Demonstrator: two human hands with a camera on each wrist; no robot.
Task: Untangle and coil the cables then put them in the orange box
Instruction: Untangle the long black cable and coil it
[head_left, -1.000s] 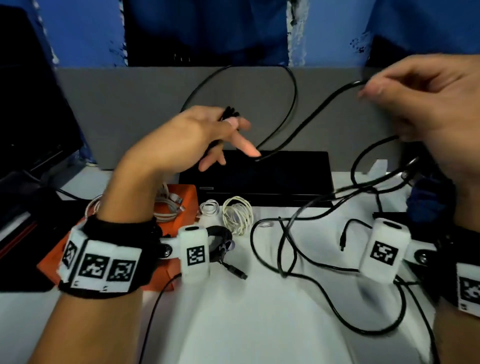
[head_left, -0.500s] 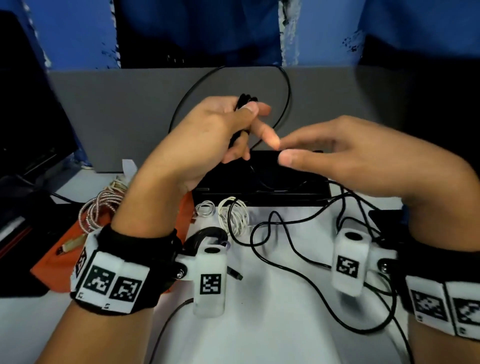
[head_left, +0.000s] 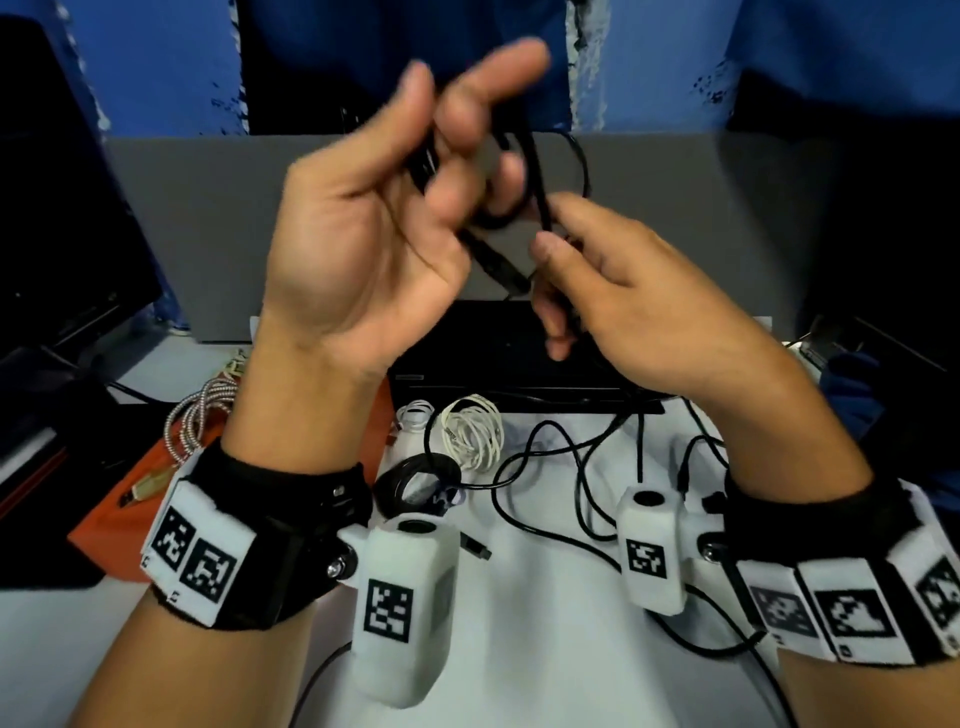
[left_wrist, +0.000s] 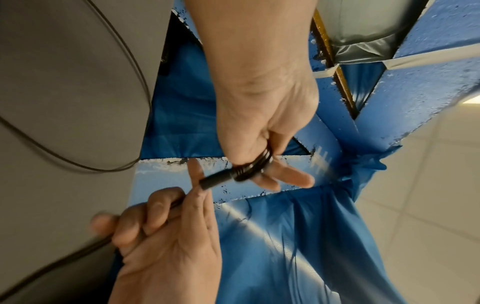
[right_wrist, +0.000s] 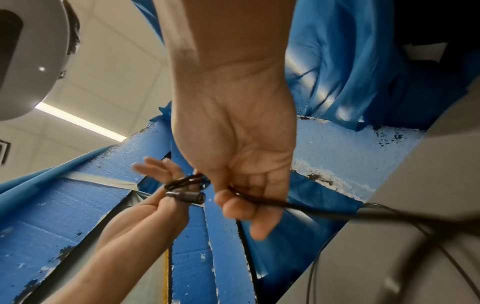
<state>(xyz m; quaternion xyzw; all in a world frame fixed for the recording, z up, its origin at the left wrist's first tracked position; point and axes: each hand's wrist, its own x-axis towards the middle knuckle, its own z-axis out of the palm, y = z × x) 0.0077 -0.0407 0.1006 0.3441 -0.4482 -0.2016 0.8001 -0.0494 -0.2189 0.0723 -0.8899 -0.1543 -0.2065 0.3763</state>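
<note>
**Fingers winding the black cable, loop by loop**

Fingers (left_wrist: 283, 179) of my left hand (head_left: 363, 249) stand partly spread, palm towards me, because they serve as the spool: several turns of the black cable (left_wrist: 255, 167) are wrapped round them, with its barrel plug (left_wrist: 217, 182) poking out from the bundle. I hold that hand high above the table (head_left: 545, 597) so the loose run hangs free instead of snagging.

Further left and lower, the orange box (head_left: 124, 514) sits at the table edge with a silver braided cable (head_left: 195, 415) spilling over its rim, close enough to drop coils in without reaching.

In the middle of the table lie a white coiled cable (head_left: 472, 431) and a small black coil (head_left: 415, 480), both outside the box, parked there, I judge, until this one is done.

To the right, my right hand (head_left: 634, 296) pinches the cable's free run between thumb and fingertips, feeding it under light tension towards the left hand; blur hides exactly which fingers close on it. Below it, the remaining slack (head_left: 571, 499) is sprawled in tangled loops on the table.
</note>
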